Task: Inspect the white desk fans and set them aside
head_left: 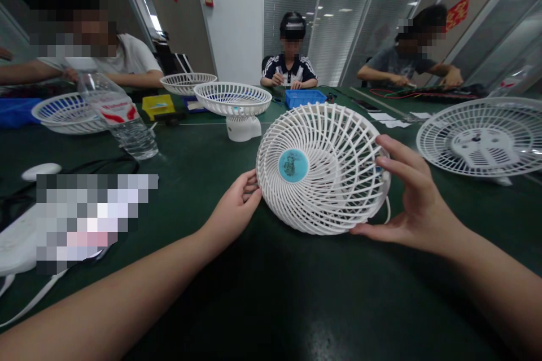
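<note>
Between my two hands a round white fan grille (pixel 322 203) is held up, tilted so its spiral ribs and blue centre badge (pixel 293 166) face me. My left hand (pixel 237 200) grips the left rim, thumb at the front and fingers curled toward the back. On the right side, my right hand (pixel 410 197) holds the rim with fingers on its upper edge and thumb at the lower edge. A thin white cable loops by the right rim. Whatever lies behind the ribs is mostly hidden.
Beyond stands a white fan base with a grille (pixel 232 98). Another large grille (pixel 478 141) lies right. A water bottle (pixel 122 118), a white power strip (pixel 19 237) and cables are at left. Blue (pixel 305 97) and yellow bins (pixel 158 107) sit farther back. Several people work around the table.
</note>
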Demonstrator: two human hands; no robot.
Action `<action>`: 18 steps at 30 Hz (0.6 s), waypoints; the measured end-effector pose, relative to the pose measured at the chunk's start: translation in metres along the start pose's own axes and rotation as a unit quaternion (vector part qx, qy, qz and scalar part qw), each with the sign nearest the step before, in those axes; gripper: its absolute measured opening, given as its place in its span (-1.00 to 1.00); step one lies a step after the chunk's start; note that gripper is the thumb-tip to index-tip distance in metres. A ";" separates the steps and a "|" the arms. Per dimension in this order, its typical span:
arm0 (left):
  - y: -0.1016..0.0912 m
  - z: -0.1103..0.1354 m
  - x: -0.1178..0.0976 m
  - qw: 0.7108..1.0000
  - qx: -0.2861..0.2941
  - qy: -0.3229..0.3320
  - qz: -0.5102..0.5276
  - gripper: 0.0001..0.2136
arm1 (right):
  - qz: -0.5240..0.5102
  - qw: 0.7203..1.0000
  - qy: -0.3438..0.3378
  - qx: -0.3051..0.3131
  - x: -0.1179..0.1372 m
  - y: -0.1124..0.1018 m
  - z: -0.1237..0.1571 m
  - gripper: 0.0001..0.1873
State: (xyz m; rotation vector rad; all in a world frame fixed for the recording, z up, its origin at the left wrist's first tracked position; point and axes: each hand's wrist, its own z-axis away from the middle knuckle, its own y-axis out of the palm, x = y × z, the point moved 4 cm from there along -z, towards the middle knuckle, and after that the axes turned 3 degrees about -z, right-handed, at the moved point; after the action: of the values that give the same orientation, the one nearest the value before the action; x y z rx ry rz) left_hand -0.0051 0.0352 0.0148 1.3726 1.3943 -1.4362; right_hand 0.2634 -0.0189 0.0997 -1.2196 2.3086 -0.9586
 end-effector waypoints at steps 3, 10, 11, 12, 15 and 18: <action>-0.001 -0.001 0.002 1.000 -0.002 -0.006 0.016 -0.58 | 0.013 1.000 -0.014 -0.004 0.001 -0.001 0.000 0.20; -0.001 0.000 0.003 1.000 -0.003 -0.004 0.016 -0.60 | 0.015 1.000 -0.013 -0.005 -0.001 0.001 0.001 0.21; -0.001 0.000 0.003 1.000 -0.004 -0.004 0.017 -0.60 | 0.015 1.000 -0.014 -0.007 -0.001 0.001 0.001 0.21; -0.001 0.000 0.003 1.000 -0.005 -0.004 0.017 -0.60 | 0.016 1.000 -0.017 -0.009 -0.001 0.001 0.002 0.21; -0.001 0.000 0.003 1.000 -0.005 -0.006 0.018 -0.60 | 0.023 0.999 -0.023 -0.015 -0.001 0.001 0.002 0.21; -0.001 -0.001 0.004 1.000 -0.005 -0.004 0.017 -0.60 | 0.024 0.999 -0.022 -0.014 -0.002 0.002 0.003 0.22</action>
State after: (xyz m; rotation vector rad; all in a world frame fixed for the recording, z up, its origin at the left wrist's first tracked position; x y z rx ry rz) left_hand -0.0069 0.0368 0.0113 1.3771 1.3654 -1.4090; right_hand 0.2650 -0.0175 0.0967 -1.1791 2.3127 -0.8765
